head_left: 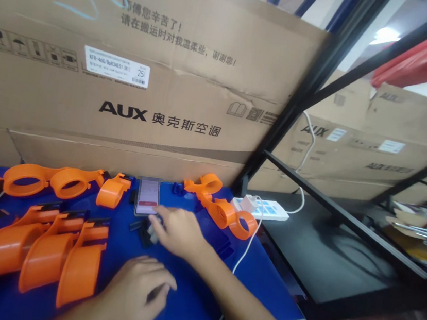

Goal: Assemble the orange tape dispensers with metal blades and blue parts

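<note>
My right hand [179,232] reaches over the blue tabletop [197,290], index finger stretched to the lower right edge of a phone [148,196] with a lit screen. Its thumb is beside small black and grey pieces [148,232]; no grip on them shows. Nearer to me, my left hand [138,292] is loosely curled, thumb close to the fingertips, and nothing shows in it. To its left stand orange tape dispensers [80,273], several in a row. More orange dispensers [26,180] lie behind them, and others [224,213] lie right of the phone.
A large cardboard box [191,90] walls off the back of the table. A white power strip [269,210] with a plugged charger sits at the right, its white cable [242,257] crossing the table edge. A black metal rack [280,121] rises beside it.
</note>
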Motion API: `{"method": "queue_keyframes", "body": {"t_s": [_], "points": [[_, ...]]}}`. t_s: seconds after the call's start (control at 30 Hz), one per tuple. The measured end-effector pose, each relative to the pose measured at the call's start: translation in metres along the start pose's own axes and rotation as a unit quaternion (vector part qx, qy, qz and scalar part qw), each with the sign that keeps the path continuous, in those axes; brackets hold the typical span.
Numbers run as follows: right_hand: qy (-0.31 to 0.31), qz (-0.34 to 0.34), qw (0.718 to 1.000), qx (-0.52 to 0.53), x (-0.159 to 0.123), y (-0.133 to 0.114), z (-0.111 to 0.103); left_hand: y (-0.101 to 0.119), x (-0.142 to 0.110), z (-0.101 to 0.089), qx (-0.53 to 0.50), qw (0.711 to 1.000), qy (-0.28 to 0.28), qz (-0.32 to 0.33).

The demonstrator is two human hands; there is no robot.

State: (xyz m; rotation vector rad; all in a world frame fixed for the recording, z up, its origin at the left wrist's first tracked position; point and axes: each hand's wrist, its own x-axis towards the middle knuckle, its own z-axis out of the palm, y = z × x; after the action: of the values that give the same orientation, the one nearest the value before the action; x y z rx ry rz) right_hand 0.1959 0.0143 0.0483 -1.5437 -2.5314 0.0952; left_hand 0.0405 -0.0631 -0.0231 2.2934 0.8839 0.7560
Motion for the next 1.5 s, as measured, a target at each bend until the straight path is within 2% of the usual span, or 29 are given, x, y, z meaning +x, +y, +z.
{"method": "queue_keyframes", "body": {"t_s": [0.07, 0.13, 0.2, 0.27, 0.33, 0.47, 0.63, 0.73, 0.83, 0.9, 0.97, 1.03, 1.1, 1.13, 1.2, 1.27, 1.33, 1.37, 1.43, 1.5], "points": [[0.073, 0.087, 0.993, -0.013, 0.001, 0.03, -0.019, -0.002, 0.004, -0.002, -0.002, 0.999, 0.037, -0.039], [0.142, 0.19, 0.97, -0.058, 0.001, 0.063, -0.032, -0.004, 0.009, -0.003, 0.012, 0.994, 0.07, -0.079], [0.142, 0.241, 0.955, -0.097, 0.0, 0.095, -0.036, -0.005, 0.013, -0.003, 0.025, 0.99, 0.092, -0.107], [0.111, 0.249, 0.957, -0.103, -0.003, 0.118, -0.03, -0.007, 0.016, -0.002, 0.027, 0.988, 0.1, -0.117], [0.089, 0.243, 0.96, -0.106, -0.008, 0.132, -0.02, -0.009, 0.017, -0.002, 0.026, 0.989, 0.095, -0.114], [0.077, 0.23, 0.965, -0.1, -0.012, 0.137, -0.008, -0.009, 0.014, -0.002, 0.016, 0.993, 0.074, -0.095], [0.092, 0.213, 0.968, -0.097, -0.013, 0.135, -0.018, -0.002, 0.009, -0.005, -0.054, 0.993, 0.087, -0.064], [0.165, 0.201, 0.963, -0.072, -0.019, 0.131, -0.031, 0.001, 0.006, -0.004, -0.107, 0.988, 0.097, -0.06], [0.272, 0.161, 0.948, 0.024, -0.026, 0.115, -0.039, -0.001, 0.005, -0.001, -0.181, 0.972, 0.118, -0.096], [0.316, 0.096, 0.935, 0.13, -0.029, 0.096, -0.04, -0.005, 0.005, 0.003, -0.253, 0.948, 0.141, -0.131], [0.29, 0.017, 0.93, 0.223, -0.031, 0.071, -0.038, -0.011, 0.006, 0.008, -0.342, 0.911, 0.168, -0.156], [0.22, -0.053, 0.931, 0.287, -0.032, 0.045, -0.035, -0.018, 0.007, 0.013, -0.426, 0.862, 0.203, -0.184], [0.108, -0.137, 0.929, 0.326, -0.034, 0.023, -0.033, -0.023, 0.007, 0.015, -0.481, 0.813, 0.246, -0.216], [0.057, -0.178, 0.92, 0.344, -0.035, 0.016, -0.033, -0.023, 0.007, 0.016, -0.5, 0.792, 0.268, -0.226], [-0.002, -0.219, 0.904, 0.367, -0.037, 0.009, -0.034, -0.021, 0.008, 0.015, -0.538, 0.756, 0.297, -0.223], [-0.016, -0.231, 0.891, 0.391, -0.038, 0.011, -0.037, -0.014, 0.011, 0.011, -0.582, 0.724, 0.309, -0.204], [0.004, -0.217, 0.886, 0.411, -0.037, 0.019, -0.038, -0.006, 0.013, 0.007, -0.614, 0.695, 0.317, -0.197], [0.024, -0.197, 0.892, 0.407, -0.036, 0.025, -0.037, -0.003, 0.014, 0.005, -0.627, 0.683, 0.32, -0.198], [0.079, -0.127, 0.926, 0.346, -0.032, 0.037, -0.033, 0.002, 0.013, 0.0, -0.653, 0.658, 0.314, -0.203], [0.104, -0.052, 0.97, 0.212, -0.028, 0.047, -0.025, 0.004, 0.011, -0.004, -0.683, 0.636, 0.289, -0.211]]}}
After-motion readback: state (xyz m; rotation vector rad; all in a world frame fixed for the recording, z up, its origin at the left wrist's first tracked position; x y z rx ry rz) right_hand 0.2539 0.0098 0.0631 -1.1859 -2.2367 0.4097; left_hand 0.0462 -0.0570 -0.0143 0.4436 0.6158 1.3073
